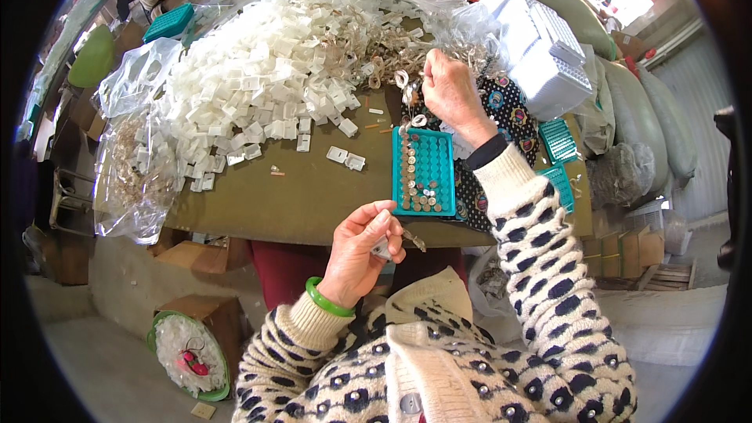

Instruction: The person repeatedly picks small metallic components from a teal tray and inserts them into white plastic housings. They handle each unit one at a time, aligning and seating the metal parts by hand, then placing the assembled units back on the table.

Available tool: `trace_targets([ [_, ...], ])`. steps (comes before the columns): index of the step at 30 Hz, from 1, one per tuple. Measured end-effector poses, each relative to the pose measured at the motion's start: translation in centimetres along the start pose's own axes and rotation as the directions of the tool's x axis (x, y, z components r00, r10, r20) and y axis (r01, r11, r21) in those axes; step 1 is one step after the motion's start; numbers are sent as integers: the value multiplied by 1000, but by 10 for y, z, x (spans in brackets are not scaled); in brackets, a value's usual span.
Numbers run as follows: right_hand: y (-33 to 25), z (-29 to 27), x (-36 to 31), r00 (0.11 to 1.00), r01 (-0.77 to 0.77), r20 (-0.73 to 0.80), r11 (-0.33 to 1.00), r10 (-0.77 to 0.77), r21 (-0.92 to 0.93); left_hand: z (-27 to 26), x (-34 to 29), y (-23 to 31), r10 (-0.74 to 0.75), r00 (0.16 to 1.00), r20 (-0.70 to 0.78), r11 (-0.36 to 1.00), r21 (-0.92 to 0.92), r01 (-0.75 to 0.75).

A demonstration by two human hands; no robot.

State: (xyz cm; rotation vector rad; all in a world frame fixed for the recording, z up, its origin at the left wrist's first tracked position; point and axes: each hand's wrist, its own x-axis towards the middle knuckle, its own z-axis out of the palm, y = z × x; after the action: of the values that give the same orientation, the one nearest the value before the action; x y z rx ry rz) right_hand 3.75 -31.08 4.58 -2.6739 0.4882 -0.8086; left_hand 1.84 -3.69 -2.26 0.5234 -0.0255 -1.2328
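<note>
White plastic piece (381,248) pinched in left hand (359,254); right hand (450,94) grips small metal ring (410,94) above teal tray (424,172)

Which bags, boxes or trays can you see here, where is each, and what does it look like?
Clear plastic bag: table's left edge, crumpled, holding pale parts.
Teal tray: table centre-right, rectangular, with rows of small metal pieces.
Cardboard box: floor, lower left, brown.
White tray stack: upper right, ribbed.

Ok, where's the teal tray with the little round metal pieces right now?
In the head view the teal tray lies on the table, right of centre, just below the right hand and beside the heap of white plastic parts.
</note>
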Motion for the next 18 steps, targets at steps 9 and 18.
trace_targets([
  [9, -15, -4, -8, 866, -444, 442, -46, 232, 895, 2, -6, 6, -36, 999, -32, 999, -38, 35],
  [18, -57, -9, -37, 876, -474, 452, 125, 170, 872, 21, -23, 44, 135, 991, -1, 990, 43, -135],
])
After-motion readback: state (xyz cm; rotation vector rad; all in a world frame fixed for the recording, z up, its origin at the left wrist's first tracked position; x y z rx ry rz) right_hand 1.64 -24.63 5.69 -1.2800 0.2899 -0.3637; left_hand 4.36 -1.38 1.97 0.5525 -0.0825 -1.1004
